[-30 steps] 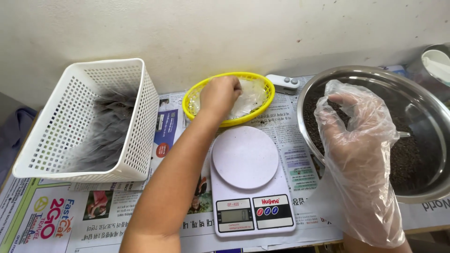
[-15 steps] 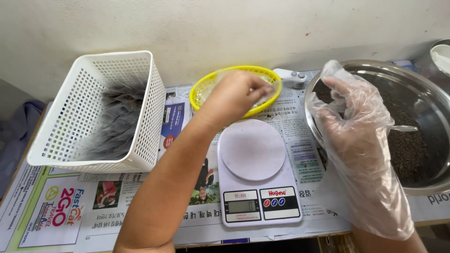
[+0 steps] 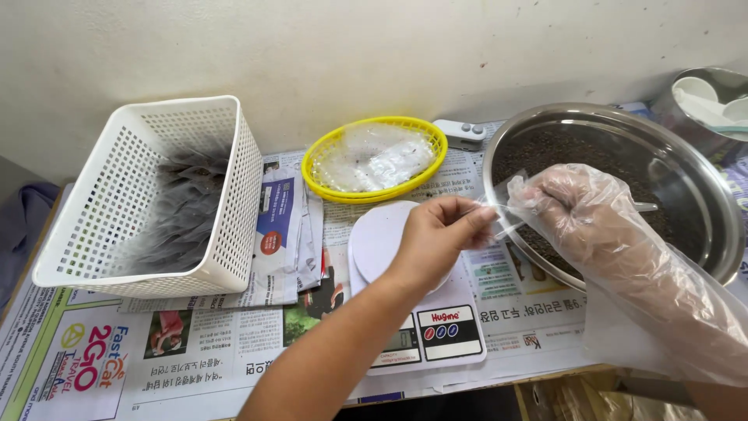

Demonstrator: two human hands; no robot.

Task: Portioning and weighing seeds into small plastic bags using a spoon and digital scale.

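Note:
My bare left hand (image 3: 439, 236) hovers over the white kitchen scale (image 3: 405, 292) and pinches one edge of a small clear empty sachet (image 3: 502, 204). My right hand (image 3: 580, 210), in a loose clear plastic glove, grips the sachet's other edge over the near rim of the big steel bowl (image 3: 701, 187). The bowl holds dark loose grains, and a spoon handle (image 3: 645, 206) pokes out from behind the gloved hand. A yellow oval basket (image 3: 326, 156) with more clear sachets lies behind the scale.
A white mesh basket (image 3: 241, 187) with filled dark sachets stands at the left on newspaper (image 3: 117, 351) covering the table. A small grey device (image 3: 461, 132) lies by the wall. A steel container (image 3: 705, 97) with white pieces sits at the far right.
My left hand pulled back from the yellow basket with a clear sachet and moved right. My right hand came down from above the bowl and took the sachet's other edge.

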